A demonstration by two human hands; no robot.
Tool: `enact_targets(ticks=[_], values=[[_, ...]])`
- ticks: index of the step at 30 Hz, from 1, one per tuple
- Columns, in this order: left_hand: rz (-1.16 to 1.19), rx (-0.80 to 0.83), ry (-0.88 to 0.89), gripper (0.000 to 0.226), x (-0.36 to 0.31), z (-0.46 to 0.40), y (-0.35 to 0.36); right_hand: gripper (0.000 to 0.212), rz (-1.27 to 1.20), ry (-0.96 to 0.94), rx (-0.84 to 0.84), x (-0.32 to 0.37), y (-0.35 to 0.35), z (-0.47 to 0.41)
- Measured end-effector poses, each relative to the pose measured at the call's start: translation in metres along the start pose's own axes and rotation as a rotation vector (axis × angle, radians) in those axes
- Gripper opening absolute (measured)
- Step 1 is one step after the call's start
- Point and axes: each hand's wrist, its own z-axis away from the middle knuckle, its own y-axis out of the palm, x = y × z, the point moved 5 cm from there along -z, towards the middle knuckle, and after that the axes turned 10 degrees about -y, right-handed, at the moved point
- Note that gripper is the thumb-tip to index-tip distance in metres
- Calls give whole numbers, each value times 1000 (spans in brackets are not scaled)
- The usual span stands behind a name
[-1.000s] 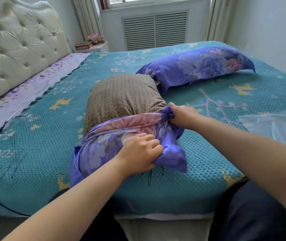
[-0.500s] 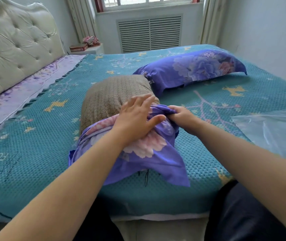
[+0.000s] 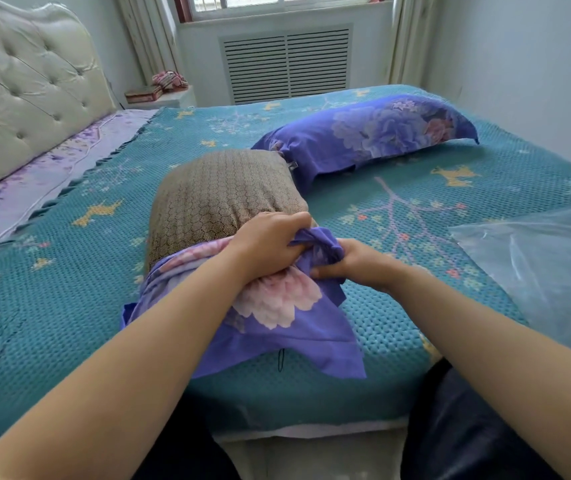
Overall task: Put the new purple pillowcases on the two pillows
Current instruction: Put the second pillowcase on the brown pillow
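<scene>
A brown patterned pillow point(image 3: 221, 192) lies on the bed near its front edge. Its near end sits inside a purple flowered pillowcase point(image 3: 287, 317), whose bunched opening reaches about a third of the way up the pillow. My left hand point(image 3: 266, 247) grips the bunched edge of the pillowcase on top of the pillow. Just to its right, my right hand point(image 3: 350, 265) grips the same edge at the pillow's right side. A second pillow point(image 3: 374, 133), fully inside a purple flowered pillowcase, lies farther back on the right.
The bed carries a teal textured cover point(image 3: 69, 289). A clear plastic bag point(image 3: 537, 268) lies at the right edge. A padded cream headboard point(image 3: 24, 95) stands at the left. A nightstand point(image 3: 163, 98) with a box sits at the back, under the window.
My left hand let go of the lower fabric, moved up over the pillow and closed on the pillowcase's bunched edge beside my right hand. The loose near end of the pillowcase spread flatter.
</scene>
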Motion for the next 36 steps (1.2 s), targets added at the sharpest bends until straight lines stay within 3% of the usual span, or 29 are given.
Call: enact_targets(ticks=[6,10,13,15,19,21,24,26,28,30,33,36], values=[[-49,373,-200,29,-3,3,4,20,-279,-29,-60,-18,-3,7],[-39,643,-279,45,-12,15,20,16,-56,-137,-372,-23,-9,3],[148,758,-377,46,-11,29,32,13,258,-105,-448,-22,-11,-13],[140,635,-427,32,-3,31,35,8,513,-32,-393,-21,-10,-27],[-94,136,-442,7,9,24,17,14,701,77,-284,-3,-10,-36],[-113,44,-384,8,12,14,11,42,852,123,-293,8,-19,-29],[-131,86,-465,5,29,-9,11,69,1002,95,-404,31,-25,-8],[-136,148,-550,10,42,-22,17,57,986,56,-431,41,-24,1],[-96,220,-631,20,53,-30,23,46,812,113,-331,45,-17,8],[-23,249,-652,24,57,-33,26,55,664,203,-136,41,-2,13],[76,152,-577,23,48,-27,21,53,765,237,15,35,8,18],[-61,86,-358,21,33,-12,9,37,454,380,92,20,6,23]])
